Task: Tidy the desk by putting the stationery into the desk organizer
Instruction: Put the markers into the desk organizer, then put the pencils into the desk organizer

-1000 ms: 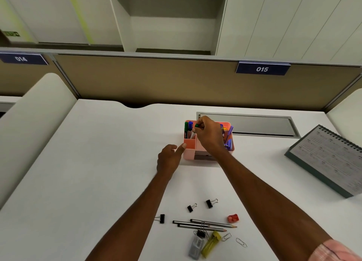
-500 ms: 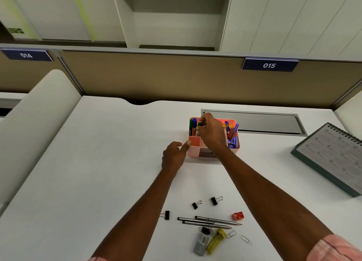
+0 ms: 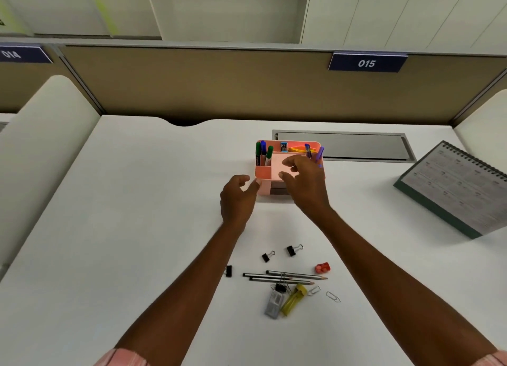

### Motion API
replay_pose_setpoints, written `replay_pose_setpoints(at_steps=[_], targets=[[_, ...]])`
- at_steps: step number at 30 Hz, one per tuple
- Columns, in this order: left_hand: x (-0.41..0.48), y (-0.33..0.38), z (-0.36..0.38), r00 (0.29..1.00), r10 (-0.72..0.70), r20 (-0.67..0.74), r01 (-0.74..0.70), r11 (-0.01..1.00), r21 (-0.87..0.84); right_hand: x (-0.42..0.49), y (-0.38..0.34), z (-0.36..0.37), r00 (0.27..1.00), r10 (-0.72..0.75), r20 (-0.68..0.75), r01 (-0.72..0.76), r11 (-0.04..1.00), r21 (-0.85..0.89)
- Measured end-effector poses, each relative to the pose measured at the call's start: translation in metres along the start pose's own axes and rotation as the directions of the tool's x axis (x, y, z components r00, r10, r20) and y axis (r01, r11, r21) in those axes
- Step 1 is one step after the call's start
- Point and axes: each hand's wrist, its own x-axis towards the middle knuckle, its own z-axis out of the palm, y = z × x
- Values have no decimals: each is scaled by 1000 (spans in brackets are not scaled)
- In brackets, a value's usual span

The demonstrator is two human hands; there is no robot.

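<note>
The pink desk organizer (image 3: 262, 173) was seen at the far centre of the white desk (image 3: 137, 228), just in front of a grey cable-tray lid (image 3: 343, 146). Green & blue markers (image 3: 263, 151) were stood upright in its rear-L compt. Purple pens (image 3: 315, 153) were leaned at its rear-R end. A small blue item (image 3: 284, 147) & sth. yellow-orange (image 3: 297, 148) were lodged btwn them, too small to be identified.

The L hand (image 3: 238, 198) was held at the organizer's front-L corner w/ fingers loosely curled. One fingertip (image 3: 257, 181) was touching the pink wall, and nothing was gripped. The R hand (image 3: 304, 181) was hovered over the organizer's middle w/ fingers spread & slightly bent, and nothing was held in it. Part of the organizer's front was hidden by it.

Nearer the person, well apart from the organizer, more stationery was laid out on the desk:
- Pencils (image 3: 285, 276) were laid side by side, approx. parallel.
- Two black binder clips (image 3: 293, 250) were placed just beyond the pencils. Another (image 3: 228, 271) was at their L end beside the L forearm, and one more (image 3: 280, 287) was lying on them.
- A red sharpener (image 3: 322, 267) was sat near the pencil tips.
- A grey box (image 3: 274, 302) & a yellow item (image 3: 293, 298) were laid side by side just below the pencils.
- Paper clips (image 3: 332, 296) were seen to their R.

A spiral desk calendar (image 3: 455, 184) was propped at the desk's R side.
</note>
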Motion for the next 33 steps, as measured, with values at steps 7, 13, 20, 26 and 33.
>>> replay_pose_setpoints(at_steps=[7, 13, 20, 26, 33], targets=[[-68, -43, -7, 922, 170, 349, -248, 949, 193, -91, 42, -30, 986, -49, 162, 77, 982, -175], [-110, -77, -13, 863, 137, 486, -354, 850, 390, -153, 74, -48, 885, -23, 466, 216, 905, -366], [-131, -88, -19, 832, 201, 517, -474, 742, 475, -186, 99, -46, 784, -125, 609, 510, 689, -515], [-139, -98, -24, 804, 263, 534, -551, 669, 499, -195, 102, -45, 794, -159, 586, 539, 630, -559], [-142, -104, -28, 795, 275, 541, -576, 621, 532, -200, 99, -49, 810, -133, 571, 517, 619, -591]])
